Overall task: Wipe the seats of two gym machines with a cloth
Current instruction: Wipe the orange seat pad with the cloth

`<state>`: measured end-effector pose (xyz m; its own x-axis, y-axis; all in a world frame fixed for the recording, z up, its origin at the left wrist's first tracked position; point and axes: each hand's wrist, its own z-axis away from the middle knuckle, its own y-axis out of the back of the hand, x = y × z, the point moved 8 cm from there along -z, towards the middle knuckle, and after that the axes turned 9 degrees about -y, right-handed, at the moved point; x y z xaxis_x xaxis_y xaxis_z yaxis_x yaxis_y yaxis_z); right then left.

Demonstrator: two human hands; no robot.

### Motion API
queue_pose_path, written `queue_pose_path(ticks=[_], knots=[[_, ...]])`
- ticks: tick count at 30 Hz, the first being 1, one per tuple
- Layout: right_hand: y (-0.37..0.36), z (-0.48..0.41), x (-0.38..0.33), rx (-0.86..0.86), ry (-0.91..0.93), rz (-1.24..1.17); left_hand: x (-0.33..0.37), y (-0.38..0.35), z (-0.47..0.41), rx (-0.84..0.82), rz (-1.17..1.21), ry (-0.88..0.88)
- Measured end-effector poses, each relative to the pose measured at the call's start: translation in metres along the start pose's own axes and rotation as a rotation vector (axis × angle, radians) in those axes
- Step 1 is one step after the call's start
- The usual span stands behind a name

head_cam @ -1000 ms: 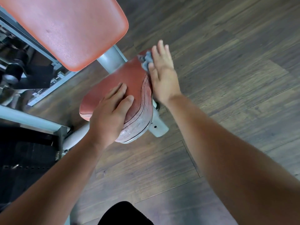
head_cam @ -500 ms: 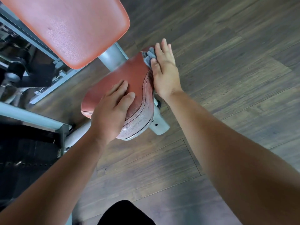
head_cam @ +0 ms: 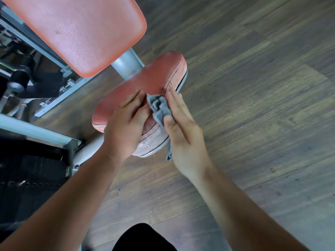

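Note:
A worn red seat pad (head_cam: 154, 78) of a gym machine sits below its red backrest (head_cam: 81, 31). My right hand (head_cam: 183, 131) presses a crumpled grey cloth (head_cam: 159, 108) against the seat's near right edge, thumb over the cloth; a strip of cloth hangs below the seat rim. My left hand (head_cam: 125, 122) lies flat on the seat's near part, fingers spread, touching the cloth's left side. The seat's front corner is hidden under both hands.
A grey steel post (head_cam: 126, 64) joins seat and backrest. The machine's grey frame (head_cam: 34, 131) and black weight stack (head_cam: 27, 178) are at the left. Dark wood-plank floor (head_cam: 253, 87) spreads to the right and below. My dark-clothed knee (head_cam: 143, 238) shows at the bottom.
My right hand has slid the cloth from the seat's far end back along the right edge to the near part, next to my left hand, which stayed on the seat.

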<state>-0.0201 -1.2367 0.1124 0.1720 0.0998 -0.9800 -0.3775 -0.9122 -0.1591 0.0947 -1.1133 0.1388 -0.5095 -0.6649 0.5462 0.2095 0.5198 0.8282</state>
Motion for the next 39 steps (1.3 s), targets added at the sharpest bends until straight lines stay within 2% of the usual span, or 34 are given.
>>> queue_pose_path(ticks=[2, 6, 8, 11, 16, 21, 27, 30, 35, 39], knots=[[0.004, -0.004, 0.001, 0.012, 0.040, 0.051, 0.001, 0.001, 0.002, 0.014, -0.013, -0.003], [0.008, -0.053, 0.010, 0.047, -0.092, 0.051, 0.003, 0.004, 0.007, 0.080, 0.030, 0.047], [0.004, -0.028, 0.008, 0.072, -0.111, 0.032, 0.004, 0.003, 0.005, 0.061, 0.022, 0.030], [-0.001, 0.017, 0.000, 0.048, -0.007, 0.041, 0.002, 0.003, 0.003, 0.043, 0.016, 0.034], [0.013, -0.058, 0.020, 0.058, -0.123, 0.089, 0.007, 0.005, 0.009, 0.101, 0.026, 0.062], [0.002, 0.005, 0.014, 0.015, -0.113, -0.093, 0.005, 0.004, 0.007, 0.087, -0.005, 0.047], [0.007, -0.043, 0.011, -0.026, -0.125, 0.123, -0.004, 0.000, 0.002, 0.045, 0.005, 0.013], [0.007, -0.020, 0.007, -0.029, -0.118, 0.140, -0.001, 0.002, 0.003, 0.051, -0.048, 0.038], [0.023, -0.003, -0.008, 0.058, -0.164, 0.088, 0.024, 0.010, 0.014, 0.033, -0.150, 0.094], [0.036, -0.010, -0.033, 0.057, -0.186, 0.207, 0.048, 0.023, 0.023, 0.063, -0.258, 0.130]])
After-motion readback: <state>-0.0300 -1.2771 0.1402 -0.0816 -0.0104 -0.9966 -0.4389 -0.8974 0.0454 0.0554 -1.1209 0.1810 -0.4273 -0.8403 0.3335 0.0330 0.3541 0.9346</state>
